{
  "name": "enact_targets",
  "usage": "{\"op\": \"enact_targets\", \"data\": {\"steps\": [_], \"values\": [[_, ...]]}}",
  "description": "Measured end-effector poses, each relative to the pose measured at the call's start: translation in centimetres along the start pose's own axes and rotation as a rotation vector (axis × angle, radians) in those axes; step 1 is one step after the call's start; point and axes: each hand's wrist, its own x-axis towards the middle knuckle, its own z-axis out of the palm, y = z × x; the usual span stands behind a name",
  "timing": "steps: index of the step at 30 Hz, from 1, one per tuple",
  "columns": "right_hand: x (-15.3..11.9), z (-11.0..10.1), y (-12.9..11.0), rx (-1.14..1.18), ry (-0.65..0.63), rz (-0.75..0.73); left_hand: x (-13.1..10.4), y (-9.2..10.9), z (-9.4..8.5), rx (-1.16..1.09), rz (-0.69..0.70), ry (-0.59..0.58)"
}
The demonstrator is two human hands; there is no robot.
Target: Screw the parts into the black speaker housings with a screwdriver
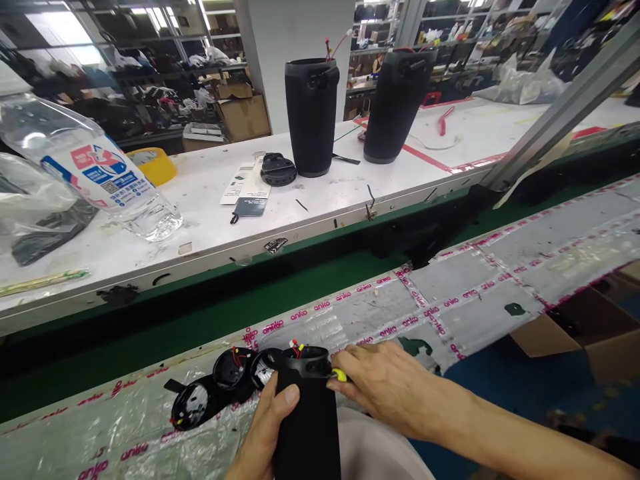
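Observation:
A tall black cylinder [310, 427] stands upright at the bottom middle, with red wires and small connectors at its open top. My left hand [267, 420] is wrapped round its left side, the thumb lying on the front. At the rim's right side, my right hand [373, 377] has its fingers closed on a small yellow-tipped thing [339, 375], whose full shape is hidden. Left of the cylinder, several round black parts lie on the near bench; one [231, 368] has red wires, another [193, 405] shows a shiny inside.
Two black cylinders [311, 120] [397, 107] stand on the white shelf [200, 227]. There too are a clear bottle [100, 167], a yellow tape roll [154, 167], tags [251, 206] and a black round cap [278, 169]. A metal post [565, 100] slants at right, above cardboard boxes [595, 333].

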Motion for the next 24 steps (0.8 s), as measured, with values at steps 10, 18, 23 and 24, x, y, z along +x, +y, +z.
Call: {"op": "enact_targets", "data": {"steps": [10,18,23,24], "values": [[0.0,0.4,-0.5,-0.095,0.019,-0.025,-0.5,0.1,-0.2,-0.001,-0.011,0.026],[-0.3,1.2,-0.8,-0.192,0.05,-0.036,-1.1,0.1,-0.2,0.104,0.072,0.04],[-0.3,1.1,-0.5,-0.243,0.086,-0.074,-1.2,0.1,0.2,0.163,0.08,0.022],[-0.3,1.2,-0.4,-0.25,0.094,-0.082,-1.2,0.0,0.3,0.168,0.085,0.03]]}}
